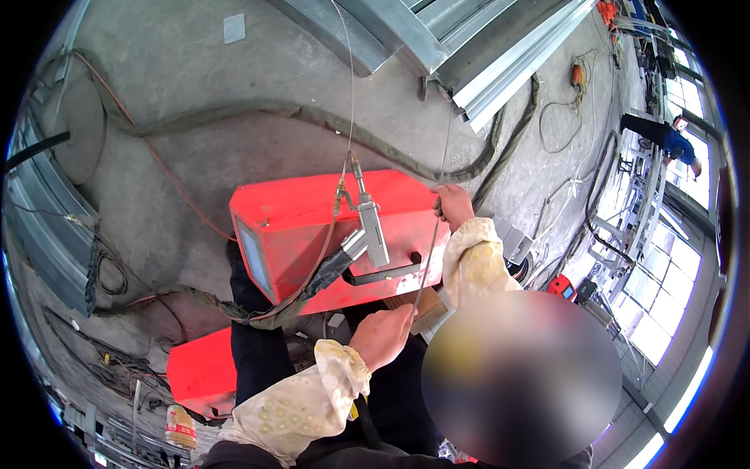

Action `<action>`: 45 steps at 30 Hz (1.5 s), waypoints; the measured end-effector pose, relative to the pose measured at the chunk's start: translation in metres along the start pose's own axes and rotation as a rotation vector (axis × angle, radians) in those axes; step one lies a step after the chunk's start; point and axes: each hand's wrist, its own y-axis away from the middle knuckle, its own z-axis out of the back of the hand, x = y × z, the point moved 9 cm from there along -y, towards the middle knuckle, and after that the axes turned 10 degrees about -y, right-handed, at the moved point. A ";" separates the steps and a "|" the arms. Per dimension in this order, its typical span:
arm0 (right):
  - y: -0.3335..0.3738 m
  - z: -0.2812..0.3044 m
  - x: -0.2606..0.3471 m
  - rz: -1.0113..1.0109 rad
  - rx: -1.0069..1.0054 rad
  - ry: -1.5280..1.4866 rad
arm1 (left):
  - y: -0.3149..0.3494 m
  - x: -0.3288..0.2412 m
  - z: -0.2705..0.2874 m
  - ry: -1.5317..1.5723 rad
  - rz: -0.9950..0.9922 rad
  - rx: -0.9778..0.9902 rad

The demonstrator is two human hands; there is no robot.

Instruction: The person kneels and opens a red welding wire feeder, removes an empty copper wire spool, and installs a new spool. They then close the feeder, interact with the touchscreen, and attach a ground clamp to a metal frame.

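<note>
A thin grey wire (430, 254) runs between my two hands and on upward past the right one toward the metal profiles. Low in the view, my left hand (383, 338) is closed in a pinch on its near end. My right hand (455, 205) grips the same wire higher up, beside the right end of a red boxy machine (312, 203). On top of that machine lies a metal welding gun (372, 227), with a black-wrapped handle and hoses attached. A black carry handle (383, 273) sits just below the gun.
Long galvanized metal profiles (500, 74) lie ahead, more at the far left. A thick sheathed hose (312, 117) snakes across the concrete floor. A second red case (201, 371) stands at lower left. Another person (676, 144) is far right. A blurred disc covers the lower right.
</note>
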 end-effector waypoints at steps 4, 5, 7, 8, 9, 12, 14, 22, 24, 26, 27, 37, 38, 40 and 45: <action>-0.051 -0.021 0.008 -0.041 0.041 -0.248 | -0.001 -0.004 0.012 0.046 -0.025 -0.030; -0.075 -0.022 0.014 -0.001 0.055 -0.275 | -0.003 -0.006 0.027 0.039 0.046 0.027; -0.125 -0.026 0.025 0.245 0.126 -0.113 | -0.012 -0.002 0.057 0.129 0.003 -0.125; -0.136 -0.033 0.029 0.287 0.110 -0.118 | -0.016 0.008 0.067 -0.057 0.045 -0.142; -0.144 -0.042 0.046 0.347 0.086 -0.123 | -0.024 0.019 0.073 0.014 0.075 -0.135; -0.159 -0.068 0.064 0.527 0.216 0.154 | -0.052 0.010 0.080 0.069 0.153 -0.152; -0.153 -0.075 0.078 0.699 0.173 0.519 | -0.067 0.001 0.074 0.065 0.175 -0.163; -0.187 -0.072 0.043 0.425 0.392 0.209 | -0.099 0.015 0.072 -0.015 0.232 -0.361; -0.242 -0.033 0.025 0.535 0.190 0.235 | -0.092 0.025 0.080 -0.064 0.170 -0.506; -0.290 -0.006 0.010 0.533 0.016 0.306 | -0.079 0.037 0.085 -0.115 0.096 -0.668; -0.308 0.002 0.006 0.546 -0.032 0.389 | -0.074 0.033 0.088 -0.196 -0.004 -0.773; -0.392 0.021 0.058 0.790 -0.315 0.782 | -0.039 0.086 0.046 -0.525 -0.233 -0.868; -0.397 0.019 0.060 0.775 -0.318 0.790 | -0.040 0.087 0.046 -0.525 -0.221 -0.856; -0.407 0.016 0.061 0.731 -0.251 0.798 | -0.042 0.087 0.046 -0.524 -0.197 -0.833; -0.420 0.003 0.056 0.584 -0.163 0.927 | -0.041 0.092 0.041 -0.535 -0.245 -0.862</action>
